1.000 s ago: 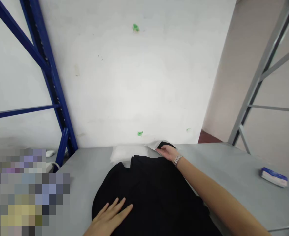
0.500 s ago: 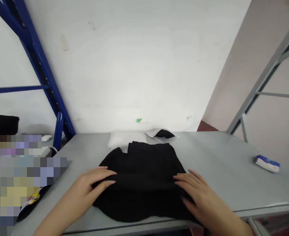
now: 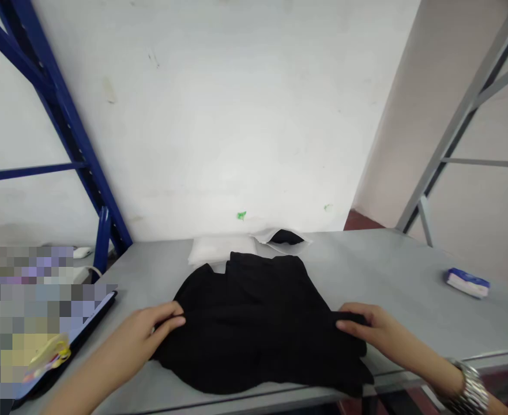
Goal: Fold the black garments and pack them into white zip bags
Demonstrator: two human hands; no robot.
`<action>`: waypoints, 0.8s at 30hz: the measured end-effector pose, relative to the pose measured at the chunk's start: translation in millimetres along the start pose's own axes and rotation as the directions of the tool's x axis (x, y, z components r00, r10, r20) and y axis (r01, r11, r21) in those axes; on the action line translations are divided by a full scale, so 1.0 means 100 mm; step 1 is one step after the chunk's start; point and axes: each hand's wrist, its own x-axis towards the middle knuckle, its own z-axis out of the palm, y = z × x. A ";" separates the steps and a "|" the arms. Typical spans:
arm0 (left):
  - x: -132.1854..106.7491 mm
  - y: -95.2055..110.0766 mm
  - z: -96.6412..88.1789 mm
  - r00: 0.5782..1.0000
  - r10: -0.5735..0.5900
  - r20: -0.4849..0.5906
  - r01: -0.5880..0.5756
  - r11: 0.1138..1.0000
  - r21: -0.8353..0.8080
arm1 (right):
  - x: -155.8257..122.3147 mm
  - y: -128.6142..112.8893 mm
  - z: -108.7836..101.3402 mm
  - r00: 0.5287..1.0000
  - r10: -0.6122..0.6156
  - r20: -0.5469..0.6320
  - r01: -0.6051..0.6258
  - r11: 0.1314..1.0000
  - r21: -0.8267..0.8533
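The black garment (image 3: 254, 328) lay rumpled on the grey surface (image 3: 409, 276) between our left grip (image 3: 152, 328) and right grip (image 3: 360, 325), fingers curled on its opposite edges; whether either had closed on the cloth we could not tell.

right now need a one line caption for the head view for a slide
Left hand and right hand touch the edges of a black garment on a grey table

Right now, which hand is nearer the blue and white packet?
The right hand, left of the blue and white packet; the left hand is farther, across the black cloth.
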 end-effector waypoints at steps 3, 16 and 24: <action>0.26 0.07 0.03 0.999 -0.033 0.034 0.027 0.983 0.179 | 0.26 0.06 0.06 0.991 -0.028 -0.133 0.012 0.993 -0.117; 1.10 0.62 0.57 0.961 0.274 -0.032 -0.267 0.953 0.147 | 1.26 -0.31 0.10 0.903 -0.392 -0.176 0.349 0.908 -0.232; 0.13 0.51 0.44 0.964 0.264 0.017 -0.259 0.957 -0.130 | 0.26 -0.47 -0.11 0.933 -0.262 0.245 0.308 0.935 -0.173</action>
